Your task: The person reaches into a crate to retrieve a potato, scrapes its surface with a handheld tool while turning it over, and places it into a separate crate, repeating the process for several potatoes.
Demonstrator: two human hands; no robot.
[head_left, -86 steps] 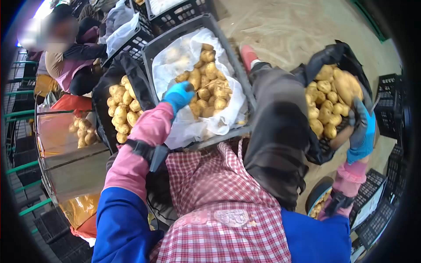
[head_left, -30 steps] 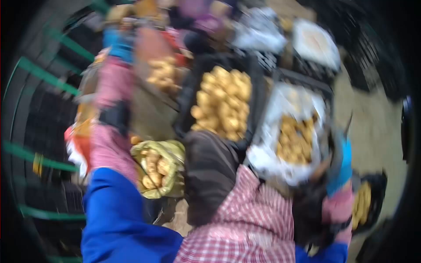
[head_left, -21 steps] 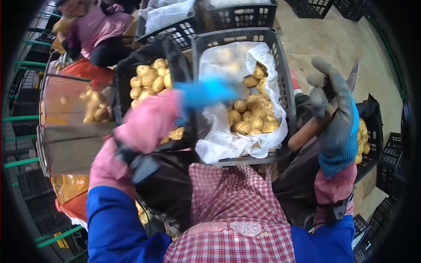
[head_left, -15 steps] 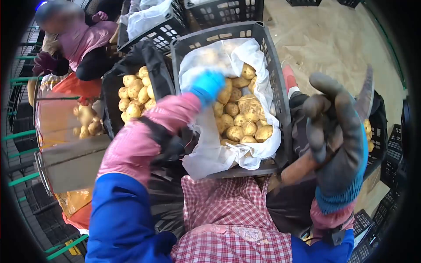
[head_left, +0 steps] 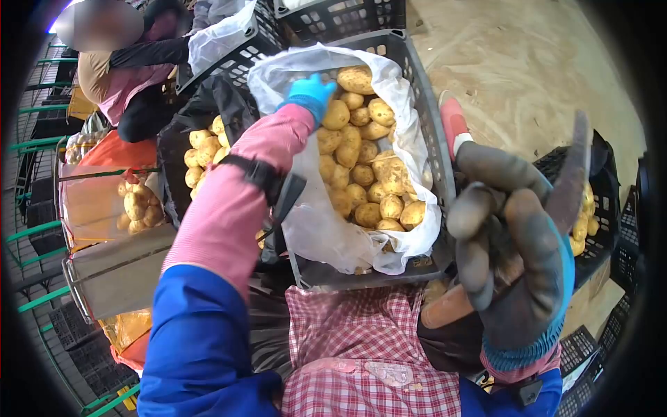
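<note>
My left hand [head_left: 310,94], in a blue glove, is at the upper left of a black plastic crate [head_left: 429,111]. Its fingers look a little apart, touching or just above the white liner [head_left: 267,80] beside the potatoes [head_left: 354,142]; the fingertips are partly hidden. Several yellow-brown potatoes fill the lined crate. My right hand [head_left: 511,243], in a dark grey glove with a blue cuff, is closed around a curved knife with a wooden handle [head_left: 451,306]. The knife's blade [head_left: 573,170] points up, right of the crate.
Left of the crate stands a black-lined container of potatoes [head_left: 205,156], beside a clear bag with potatoes [head_left: 142,205]. More potatoes [head_left: 583,219] are in a crate at right. Other crates [head_left: 340,21] are at the back. A person [head_left: 125,90] sits at the upper left.
The liner's upper part has moved off the potatoes towards the left rim, exposing more of them. My left hand has moved up and left. My right hand still grips the knife, slightly lower.
</note>
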